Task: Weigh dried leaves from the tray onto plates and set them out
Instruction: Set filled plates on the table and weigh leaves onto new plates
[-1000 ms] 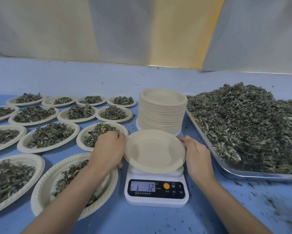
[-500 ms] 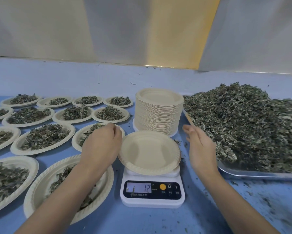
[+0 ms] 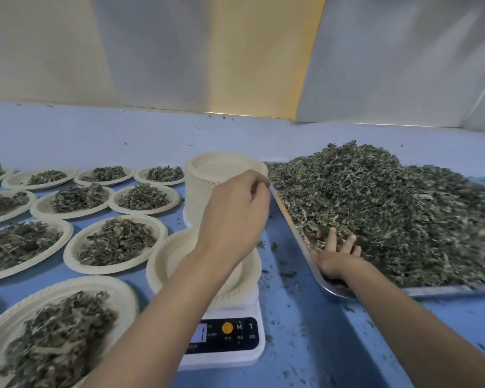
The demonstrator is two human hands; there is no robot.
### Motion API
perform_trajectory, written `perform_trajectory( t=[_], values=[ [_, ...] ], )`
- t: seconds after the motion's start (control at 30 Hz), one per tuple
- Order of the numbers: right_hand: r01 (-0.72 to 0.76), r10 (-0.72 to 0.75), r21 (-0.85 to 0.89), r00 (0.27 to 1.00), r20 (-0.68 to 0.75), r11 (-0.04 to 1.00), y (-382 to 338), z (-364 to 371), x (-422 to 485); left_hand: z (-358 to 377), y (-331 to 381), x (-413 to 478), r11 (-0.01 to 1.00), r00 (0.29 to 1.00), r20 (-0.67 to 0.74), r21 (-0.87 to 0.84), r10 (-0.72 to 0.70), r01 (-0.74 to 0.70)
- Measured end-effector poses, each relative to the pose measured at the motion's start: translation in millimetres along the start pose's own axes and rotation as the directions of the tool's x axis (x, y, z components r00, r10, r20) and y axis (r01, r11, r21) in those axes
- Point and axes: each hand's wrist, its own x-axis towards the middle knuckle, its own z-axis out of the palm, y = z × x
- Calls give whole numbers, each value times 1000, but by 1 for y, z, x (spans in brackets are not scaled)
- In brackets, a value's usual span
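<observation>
The right hand (image 3: 338,256) lies in the near-left corner of the tray (image 3: 448,290), fingers splayed and straight, their tips sunk into the heap of dried leaves (image 3: 389,208). The left hand (image 3: 235,217) hangs loosely curled, with nothing visible in it, above 1 empty plate (image 3: 162,264) on the scale (image 3: 230,354), just in front of the plate stack (image 3: 221,166). Filled plates (image 3: 115,242) spread out to the left.

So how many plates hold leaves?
10 plates: four along the back row, three in the second, two in the third, one nearest. Others may lie past the left edge.
</observation>
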Motion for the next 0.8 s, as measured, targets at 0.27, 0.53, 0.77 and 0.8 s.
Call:
perform_trajectory(
  t=[0.27,0.53,0.77,0.8],
  values=[
    [22,-20,15,988,-151,1000,-17,5,60,24,12,20,983,998,-21,-179,-51,46],
    [-19,37,63,956,-291,998,-19,-1,93,30,5,33,971,996,-35,-228,-81,71],
    [375,-310,24,801,-512,927,-22,3,97,29,-2,36,964,993,-35,-247,-111,99],
    [375,-355,-67,785,-507,925,-22,3,100,28,-2,36,965,993,-39,-245,-110,97]
  ],
)
